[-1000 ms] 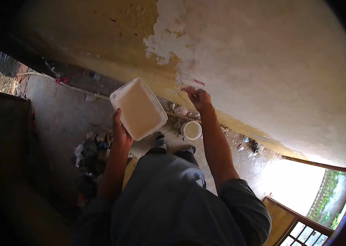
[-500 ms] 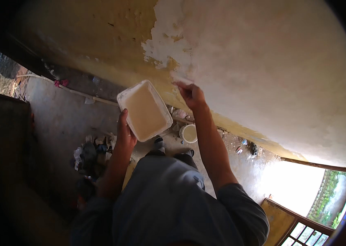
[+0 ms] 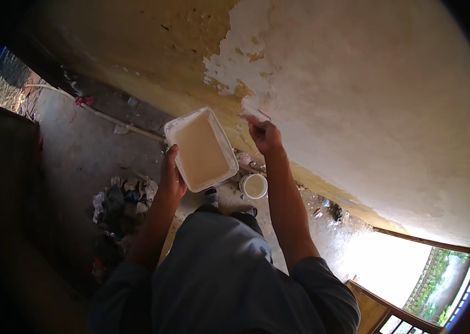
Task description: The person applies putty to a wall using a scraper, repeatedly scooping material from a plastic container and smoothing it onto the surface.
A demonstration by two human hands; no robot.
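Left hand (image 3: 171,179) raised, fingers clamped on the near rim of a white rectangular plastic tub (image 3: 201,148) filled with pale cream paste; thumb lying along the tub's edge, the other fingers hidden beneath its base. Tub tilted toward the camera, held just beside the wall and well above the floor.

Right hand (image 3: 264,135) closed around a small flat tool (image 3: 256,114), pale with a hint of red at one edge, pressed against the yellowed plaster wall (image 3: 357,100). Tool mostly covered by the knuckles, so kind and shape hard to make out. Tip touching the wall right at the ragged border between fresh whitish filler (image 3: 240,61) and old yellow paint.

Below, between the two forearms, a small round white bucket (image 3: 254,186) standing on the grey concrete floor (image 3: 73,150), partly screened by the right forearm. Beside it, dark shoes, only partly visible past the grey trousers (image 3: 213,261). To the left, a heap of crumpled rags and rubbish (image 3: 121,200), too dim for detail. Thin pale pipe (image 3: 107,118) running along the foot of the wall. Lower right washed out by glare; a wooden railing (image 3: 396,317) and greenery cut off by the picture's rim. Left edge lost in dark shadow.
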